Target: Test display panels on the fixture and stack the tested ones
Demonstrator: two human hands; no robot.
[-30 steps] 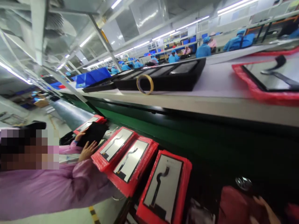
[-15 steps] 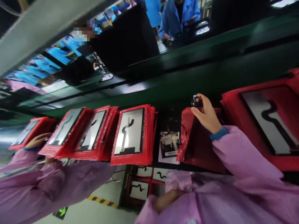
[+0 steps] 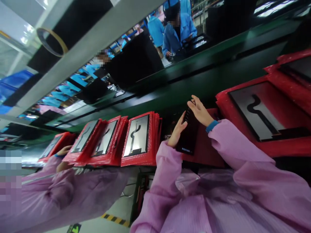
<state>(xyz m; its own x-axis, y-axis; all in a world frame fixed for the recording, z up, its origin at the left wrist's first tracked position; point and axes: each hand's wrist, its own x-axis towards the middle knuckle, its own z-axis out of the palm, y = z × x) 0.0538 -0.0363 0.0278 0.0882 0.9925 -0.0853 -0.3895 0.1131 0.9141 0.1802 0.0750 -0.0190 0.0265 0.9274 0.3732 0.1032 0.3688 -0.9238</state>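
A dark flat panel [image 3: 190, 136] with pale lettering along its near edge is in front of me, over red bubble wrap [image 3: 210, 145]. My left hand [image 3: 178, 131] is at its left edge, thumb on the near side and fingers along the edge, apparently gripping it. At the panel's upper end is my right hand [image 3: 200, 111], its fingers stretched out and slightly apart. Whether those fingertips touch the panel is hard to tell. Beside my right forearm, a screen with a black ribbon cable [image 3: 257, 113] rests on a red bubble-wrap stack.
Several red bubble-wrap stacks topped with screens [image 3: 136, 134] stand on my left. A co-worker's hand [image 3: 64, 150] is at the far-left stacks. A dark green bench strip [image 3: 170, 84] runs behind. A tape roll [image 3: 52, 42] hangs at upper left.
My left hand has come up from below the bench edge to the dark panel. My right hand had a small shiny dark thing at its fingertips; its fingers are now stretched out. The view has shifted.
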